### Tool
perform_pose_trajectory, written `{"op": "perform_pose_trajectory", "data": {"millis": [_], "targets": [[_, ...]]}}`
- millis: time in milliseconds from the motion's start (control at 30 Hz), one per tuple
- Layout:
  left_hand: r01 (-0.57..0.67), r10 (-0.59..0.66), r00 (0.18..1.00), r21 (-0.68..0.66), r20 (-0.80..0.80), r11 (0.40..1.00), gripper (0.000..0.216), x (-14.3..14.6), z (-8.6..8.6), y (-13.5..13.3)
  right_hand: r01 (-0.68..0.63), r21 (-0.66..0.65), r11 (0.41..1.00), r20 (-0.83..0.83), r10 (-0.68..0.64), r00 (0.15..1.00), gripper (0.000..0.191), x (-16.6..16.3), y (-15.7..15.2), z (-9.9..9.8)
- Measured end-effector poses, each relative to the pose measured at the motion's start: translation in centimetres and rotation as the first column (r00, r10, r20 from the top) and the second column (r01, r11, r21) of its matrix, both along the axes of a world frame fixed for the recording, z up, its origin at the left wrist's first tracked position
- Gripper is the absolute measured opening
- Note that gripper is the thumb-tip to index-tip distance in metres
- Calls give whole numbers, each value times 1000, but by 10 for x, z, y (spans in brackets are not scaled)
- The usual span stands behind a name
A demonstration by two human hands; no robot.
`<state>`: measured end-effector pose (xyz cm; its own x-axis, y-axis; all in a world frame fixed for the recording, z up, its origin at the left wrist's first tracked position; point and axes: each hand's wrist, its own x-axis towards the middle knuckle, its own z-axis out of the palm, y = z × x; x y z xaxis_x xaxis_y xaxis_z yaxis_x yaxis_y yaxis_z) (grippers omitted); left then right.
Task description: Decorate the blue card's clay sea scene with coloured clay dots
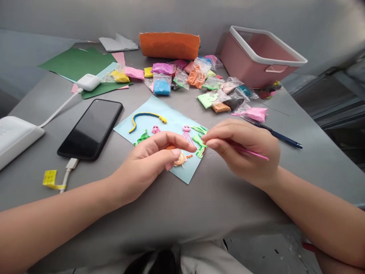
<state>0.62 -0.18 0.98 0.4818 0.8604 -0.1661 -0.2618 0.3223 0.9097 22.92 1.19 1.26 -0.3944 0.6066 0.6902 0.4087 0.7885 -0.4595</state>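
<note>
My left hand (151, 160) is curled, thumb against the fingers, around a small piece of orange clay (170, 147) that is mostly hidden. My right hand (242, 152) is closed, its thumb and forefinger pinched together, with a thin pink stick-like tool (253, 153) lying across the palm. Under and behind both hands lies a light blue sheet (185, 176). On it are clay figures: a yellow and blue eel-like shape (146, 115), a pink jellyfish (186, 131), a small pink figure (156, 129), green weeds (199, 129) and a cream shell shape (180, 160), partly covered by my left hand.
Several bags of coloured clay (162, 85) lie at the back, near an orange box (169, 45) and a pink bin (242, 57). A dark blue pen (281, 137) lies right. At left are a phone (91, 129), a white charger (89, 82) and green paper (76, 64).
</note>
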Motion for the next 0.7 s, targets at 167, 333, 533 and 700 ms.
{"op": "perform_pose_trajectory", "data": {"millis": [167,333,533,700], "targets": [[-25,26,998,10,-51,1000,6,3,0,-3,-80,-24,996,25,81,996,9,-4,-5,4],[-87,86,995,-13,-45,996,22,7,4,-5,-87,6,996,60,86,995,12,-8,-14,5],[-115,115,993,-8,-29,993,26,9,4,-5,-87,55,995,7,86,996,17,-13,-17,-3],[-134,134,991,-1,-21,991,23,9,1,-4,-134,76,988,-23,136,990,19,-12,-16,-6]]}}
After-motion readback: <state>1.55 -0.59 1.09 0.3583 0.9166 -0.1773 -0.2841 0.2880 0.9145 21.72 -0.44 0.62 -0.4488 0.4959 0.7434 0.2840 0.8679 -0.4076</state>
